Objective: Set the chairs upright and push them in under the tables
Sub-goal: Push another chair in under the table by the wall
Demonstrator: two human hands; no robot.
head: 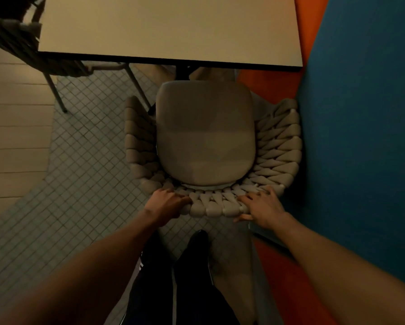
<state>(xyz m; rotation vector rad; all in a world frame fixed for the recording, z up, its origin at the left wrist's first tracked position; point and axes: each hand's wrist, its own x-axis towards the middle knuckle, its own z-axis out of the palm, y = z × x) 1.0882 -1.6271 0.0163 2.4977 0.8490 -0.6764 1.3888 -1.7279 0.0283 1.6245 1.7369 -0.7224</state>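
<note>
**Both hands on the chair back at the table's near edge**

A woven chair (206, 146) stands upright on the tiled floor (84, 174), its seat front just short of the near edge of the table (168, 29). The left hand (167, 204) and right hand (262, 207) each curl their fingers closed over the top of the braided backrest. A second chair (28, 50) sits at the table's far-left corner.

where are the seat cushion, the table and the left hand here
seat cushion (205, 134), head view, middle of the pad
table (168, 29), head view, bare middle of the top
left hand (167, 204), head view, back of the hand on the woven chair back
</note>
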